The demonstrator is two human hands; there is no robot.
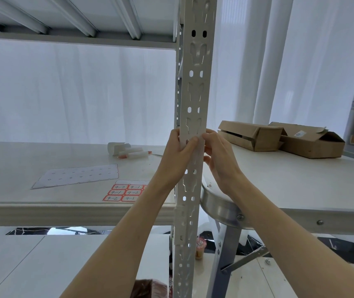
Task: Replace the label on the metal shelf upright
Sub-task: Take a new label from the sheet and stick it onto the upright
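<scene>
A white perforated metal shelf upright (195, 87) runs top to bottom through the middle of the view. My left hand (179, 151) wraps its left edge, thumb pressed flat on the front face. My right hand (217, 155) touches the right edge at the same height, fingertips on the front face next to the left thumb. Any label under the fingers is hidden. On the shelf board (42, 211) to the left lies a sheet of red-bordered labels (126, 192) marked 4-1 and 4-2, partly behind my left forearm.
An emptied label backing sheet (77, 175) lies left of the labels. Behind it are white markers with orange caps (132, 153) and a curled white paper (115, 147). Two open cardboard boxes (279, 137) sit on the table at right. A round metal stool (221, 208) stands below.
</scene>
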